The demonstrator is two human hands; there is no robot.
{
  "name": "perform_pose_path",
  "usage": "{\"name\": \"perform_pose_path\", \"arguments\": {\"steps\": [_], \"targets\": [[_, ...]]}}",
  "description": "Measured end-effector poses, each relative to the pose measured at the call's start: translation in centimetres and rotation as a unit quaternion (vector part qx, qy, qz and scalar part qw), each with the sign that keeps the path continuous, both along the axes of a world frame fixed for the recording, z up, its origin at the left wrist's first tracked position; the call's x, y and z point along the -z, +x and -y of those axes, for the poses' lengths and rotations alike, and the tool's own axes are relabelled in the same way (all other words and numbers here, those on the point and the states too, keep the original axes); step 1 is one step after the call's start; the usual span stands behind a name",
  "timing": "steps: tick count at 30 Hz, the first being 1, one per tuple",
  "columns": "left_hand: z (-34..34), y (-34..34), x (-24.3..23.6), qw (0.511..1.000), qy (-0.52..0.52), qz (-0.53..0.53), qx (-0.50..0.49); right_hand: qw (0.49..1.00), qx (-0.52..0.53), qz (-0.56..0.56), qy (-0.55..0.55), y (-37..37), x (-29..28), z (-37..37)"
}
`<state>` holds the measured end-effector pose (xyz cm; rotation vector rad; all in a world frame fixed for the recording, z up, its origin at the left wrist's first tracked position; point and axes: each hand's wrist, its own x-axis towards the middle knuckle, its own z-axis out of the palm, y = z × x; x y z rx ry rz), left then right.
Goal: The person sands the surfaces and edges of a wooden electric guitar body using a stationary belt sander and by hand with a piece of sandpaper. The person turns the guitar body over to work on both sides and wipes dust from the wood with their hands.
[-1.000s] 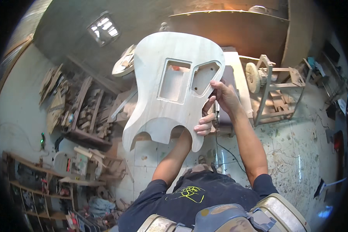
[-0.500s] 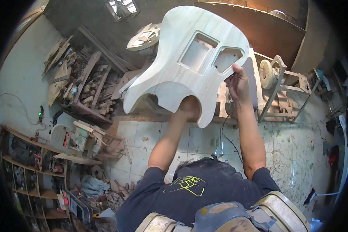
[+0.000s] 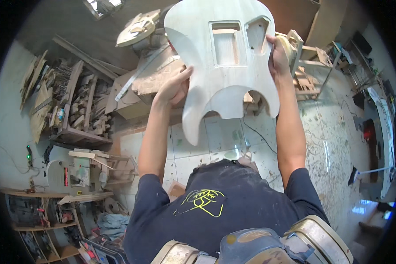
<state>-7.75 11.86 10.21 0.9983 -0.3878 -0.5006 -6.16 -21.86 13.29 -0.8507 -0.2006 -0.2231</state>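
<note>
A pale, unpainted wooden guitar body [image 3: 220, 77] is held up before me, horns toward me, with a rectangular cavity and an angular one cut into it. My left hand [image 3: 173, 88] grips its left edge below the waist, thumb along the wood. My right hand [image 3: 278, 59] is closed on the opposite edge beside the angular cavity, with fingers partly hidden behind the body.
Beyond lie a cluttered bench [image 3: 149, 79] and a wooden frame machine [image 3: 312, 66] on the right. A scrap-wood rack [image 3: 83, 110] stands left, with a shelving unit [image 3: 39, 227] at lower left. A cord [image 3: 264, 138] crosses the tiled floor.
The guitar body has risen in view and turned more upright. My left hand has moved from underneath it out to its left edge; the view has also shifted.
</note>
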Motion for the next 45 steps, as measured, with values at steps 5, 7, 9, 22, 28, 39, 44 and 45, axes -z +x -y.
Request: {"name": "perform_pose_path", "arguments": {"steps": [5,7,9,22,28,39,44,45], "targets": [[4.9,-0.4,0.2,0.996,-0.058,-0.008,-0.065,0.997,0.061,-0.006,-0.056,-0.2,-0.9,2.6],[6.0,-0.3,0.5,0.994,-0.1,-0.036,-0.029,0.998,0.005,-0.015,-0.06,-0.8,-2.2,3.6],[7.2,-1.2,-0.5,0.988,-0.141,-0.007,-0.062,0.999,-0.019,-0.004,-0.047,-2.5,-3.0,3.3],[10.9,2.0,-1.7,0.974,-0.195,0.034,-0.115,0.982,-0.068,-0.177,-0.023,-14.4,6.4,0.9],[11.1,2.5,-2.0,0.97,-0.197,0.045,-0.138,0.975,-0.137,-0.131,-0.113,-16.0,4.3,-1.9],[9.4,4.8,-0.6,0.969,-0.182,0.055,-0.158,0.96,-0.153,-0.106,-0.21,-16.0,1.6,-5.1],[8.8,5.0,-0.5,0.961,-0.204,0.059,-0.179,0.961,-0.134,-0.107,-0.218,-15.8,0.8,-5.7],[8.8,4.9,-0.5,0.958,-0.213,0.061,-0.182,0.961,-0.13,-0.107,-0.219,-15.8,0.7,-5.7]]}}
